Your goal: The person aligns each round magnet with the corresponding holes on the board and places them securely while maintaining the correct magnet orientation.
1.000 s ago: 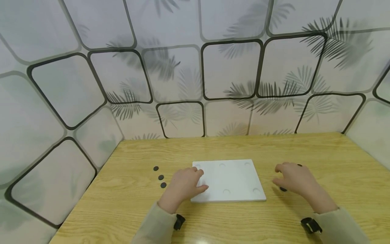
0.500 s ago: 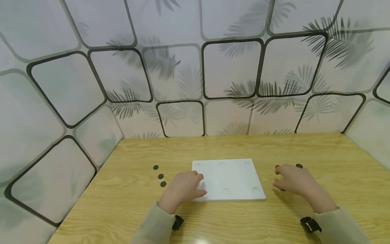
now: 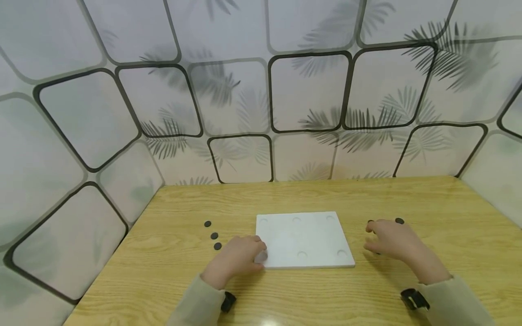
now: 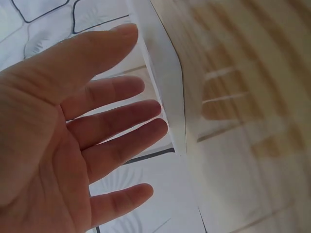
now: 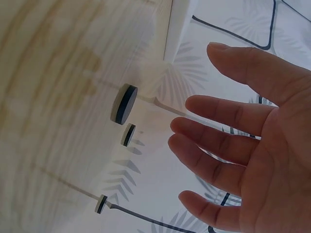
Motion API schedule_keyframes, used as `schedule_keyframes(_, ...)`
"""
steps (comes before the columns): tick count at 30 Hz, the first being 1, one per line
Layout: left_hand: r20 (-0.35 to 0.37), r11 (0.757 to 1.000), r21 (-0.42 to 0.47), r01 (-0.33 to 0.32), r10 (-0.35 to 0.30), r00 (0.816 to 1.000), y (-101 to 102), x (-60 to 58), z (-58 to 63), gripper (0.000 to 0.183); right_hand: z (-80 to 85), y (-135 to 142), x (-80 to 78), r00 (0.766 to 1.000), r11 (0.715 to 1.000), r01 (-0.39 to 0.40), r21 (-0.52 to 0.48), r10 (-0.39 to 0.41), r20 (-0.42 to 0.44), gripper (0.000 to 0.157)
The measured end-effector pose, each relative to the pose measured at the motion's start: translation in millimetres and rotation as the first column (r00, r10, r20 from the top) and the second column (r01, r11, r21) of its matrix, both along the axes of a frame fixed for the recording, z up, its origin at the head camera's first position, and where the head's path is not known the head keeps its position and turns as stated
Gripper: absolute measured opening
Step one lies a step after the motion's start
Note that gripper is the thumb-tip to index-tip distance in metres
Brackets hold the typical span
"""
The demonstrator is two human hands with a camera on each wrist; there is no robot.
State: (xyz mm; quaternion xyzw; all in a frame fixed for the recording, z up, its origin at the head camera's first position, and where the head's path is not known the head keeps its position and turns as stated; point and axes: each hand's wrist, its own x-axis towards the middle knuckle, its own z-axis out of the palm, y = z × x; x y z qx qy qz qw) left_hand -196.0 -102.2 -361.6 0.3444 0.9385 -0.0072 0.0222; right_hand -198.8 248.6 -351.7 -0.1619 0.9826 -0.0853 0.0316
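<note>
A white rectangular board (image 3: pixel 303 237) with shallow round recesses lies flat on the table. My left hand (image 3: pixel 234 258) is at its near left corner, palm inward, fingers apart and only slightly bent. The left wrist view shows nothing between the thumb and fingers; whether the fingertips touch the board I cannot tell. To the right of the board my right hand (image 3: pixel 395 240) hovers with loosely bent fingers. Black discs lie around and below that hand: a large-looking near disc (image 5: pixel 127 104), a middle disc (image 5: pixel 129 135) and a far disc (image 5: pixel 101 204). The right hand holds nothing.
Left of the board, three black discs lie in a slanting row: a back one (image 3: pixel 208 223), a middle one (image 3: pixel 214 235) and a front one (image 3: pixel 218 246). Patterned white cloth (image 3: pixel 310 99) rises behind and beside the wooden table (image 3: pixel 285 299).
My left hand has drawn back to the left and slightly down, from over the board to its left edge. The right hand has hardly moved. The discs and board lie as before.
</note>
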Motion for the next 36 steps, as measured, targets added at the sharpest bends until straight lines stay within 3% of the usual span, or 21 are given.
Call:
schedule_keyframes(9,0.006,1.0,0.003,0.003,-0.003,1.0,-2.1,0.2,-2.1,0.024,0.1,-4.1,1.9,0.999,0.999,-0.04,-0.02,0.04,-0.01,0.033)
schedule_keyframes(16,-0.002,1.0,0.02,0.022,-0.022,1.0,-2.0,0.3,-1.2,0.024,-7.8,8.7,-1.9,0.976,0.977,-0.214,0.018,0.215,-0.028,0.024)
schedule_keyframes(20,0.001,0.999,0.024,0.026,-0.026,1.0,-2.8,0.4,-0.4,0.024,-11.4,16.4,-4.0,0.96,0.96,-0.272,0.062,0.275,-0.052,0.021)
schedule_keyframes(26,0.005,1.0,0.027,0.012,-0.012,1.0,-5.1,0.7,-1.1,0.025,-17.1,22.6,-8.2,0.942,0.942,-0.291,0.168,0.312,-0.12,0.015)
schedule_keyframes(36,0.017,0.999,0.038,0.027,-0.028,0.999,-4.2,0.2,-1.4,0.024,-29.5,27.2,-7.3,0.939,0.939,-0.288,0.186,0.315,-0.136,0.018)
